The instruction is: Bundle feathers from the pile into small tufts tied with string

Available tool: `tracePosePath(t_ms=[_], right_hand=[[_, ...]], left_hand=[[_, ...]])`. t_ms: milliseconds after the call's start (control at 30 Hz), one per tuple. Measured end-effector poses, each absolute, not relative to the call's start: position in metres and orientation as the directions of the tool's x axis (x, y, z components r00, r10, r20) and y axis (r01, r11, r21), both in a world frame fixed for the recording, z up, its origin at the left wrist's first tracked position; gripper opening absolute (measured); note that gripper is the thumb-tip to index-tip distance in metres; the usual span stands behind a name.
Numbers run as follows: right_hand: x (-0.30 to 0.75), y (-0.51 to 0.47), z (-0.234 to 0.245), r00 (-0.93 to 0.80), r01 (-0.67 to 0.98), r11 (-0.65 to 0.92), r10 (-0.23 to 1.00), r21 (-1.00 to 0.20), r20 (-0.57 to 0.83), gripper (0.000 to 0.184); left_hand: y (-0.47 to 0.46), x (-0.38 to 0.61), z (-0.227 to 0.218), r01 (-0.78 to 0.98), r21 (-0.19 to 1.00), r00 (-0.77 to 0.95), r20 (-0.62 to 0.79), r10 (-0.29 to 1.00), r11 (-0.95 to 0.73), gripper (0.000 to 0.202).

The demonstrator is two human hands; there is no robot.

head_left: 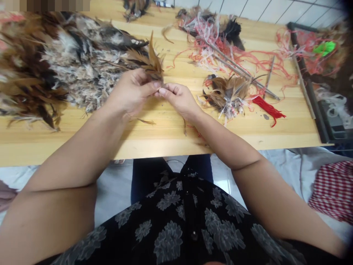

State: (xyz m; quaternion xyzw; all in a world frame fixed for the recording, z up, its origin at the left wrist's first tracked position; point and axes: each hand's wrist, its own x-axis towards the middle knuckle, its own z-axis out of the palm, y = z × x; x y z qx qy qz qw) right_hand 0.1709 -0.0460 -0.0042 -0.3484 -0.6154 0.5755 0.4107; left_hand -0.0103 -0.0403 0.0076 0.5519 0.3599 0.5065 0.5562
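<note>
Brown feathers (152, 60) stick up from between the closed fingers of my left hand (138, 88). The fingertips of my right hand (179, 96) pinch at the lower end of these feathers, touching my left fingertips. Whether a thread or only quills lie between the right fingers is too small to make out. Behind and left of my left hand spreads a large heap of grey and brown feathers (91, 73). To the right of my right hand lies a tied bunch of brown feathers (230, 92), with red yarn (267, 108) beside it.
Pink and white plastic strips (204, 36) lie at the back of the wooden table (154, 140). Thin sticks (239, 71) rest across them. A dark-framed tray (306, 81) with more strips and a green piece (325, 48) stands at the right. Checked cloth (333, 191) lies below the table's right end.
</note>
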Motion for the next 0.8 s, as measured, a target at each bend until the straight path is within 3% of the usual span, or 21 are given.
tracePosePath(t_ms=[100,433,600,700,800], right_hand=[[0.169,-0.05,0.002,-0.428,-0.094,0.035,0.901,-0.995,0.072,0.057],[0.17,-0.047,0.001,-0.407,-0.079,0.045,0.911,-0.996,0.074,0.049],[0.171,-0.043,-0.008,-0.388,-0.037,0.103,0.915,-0.994,0.109,0.043],[0.175,-0.039,-0.01,-0.371,-0.006,0.162,0.916,-0.987,0.152,0.036],[0.181,-0.039,-0.006,-0.337,0.029,0.193,0.925,-0.981,0.172,0.031]], left_hand=[[-0.038,-0.01,0.005,-0.211,0.967,0.214,0.185,0.959,-0.14,0.071],[-0.042,-0.009,0.011,-0.191,0.969,0.219,0.197,0.956,-0.157,0.047],[-0.049,-0.006,0.02,-0.162,0.981,0.289,0.15,0.945,-0.106,0.063],[-0.049,-0.01,0.026,-0.095,0.982,0.302,0.186,0.935,-0.165,0.072],[-0.041,-0.029,0.033,0.117,0.927,0.174,0.334,0.926,-0.356,0.059]])
